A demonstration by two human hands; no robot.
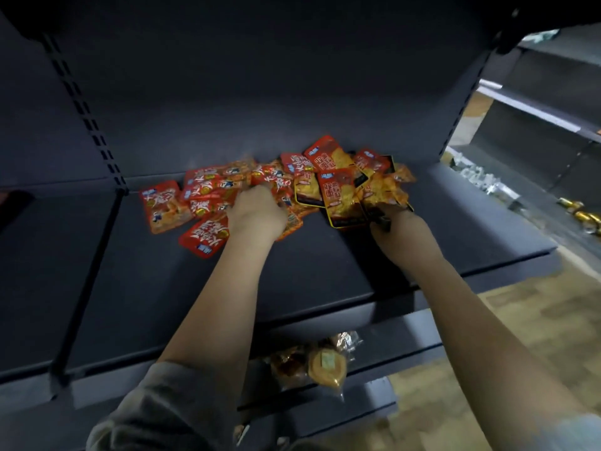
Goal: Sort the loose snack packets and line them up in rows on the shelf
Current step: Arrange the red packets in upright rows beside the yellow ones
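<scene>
A loose heap of snack packets (276, 183) lies at the back of a dark shelf (292, 275). On the left are red packets (164, 206) with white lettering. On the right are red and yellow packets with black borders (338, 196). My left hand (257, 213) rests on the red packets in the middle of the heap, fingers curled into them. At the heap's right edge my right hand (395, 222) grips the lower end of black-bordered packets (380, 193). One red packet (203, 236) lies apart at the front left.
The shelf's back panel (260, 102) rises right behind the heap. A slotted upright (84, 109) stands at the left. Wrapped round cakes (322, 362) lie on the lower shelf. To the right, another shelf unit (536, 102) holds shiny small items (582, 213) beside a tiled floor.
</scene>
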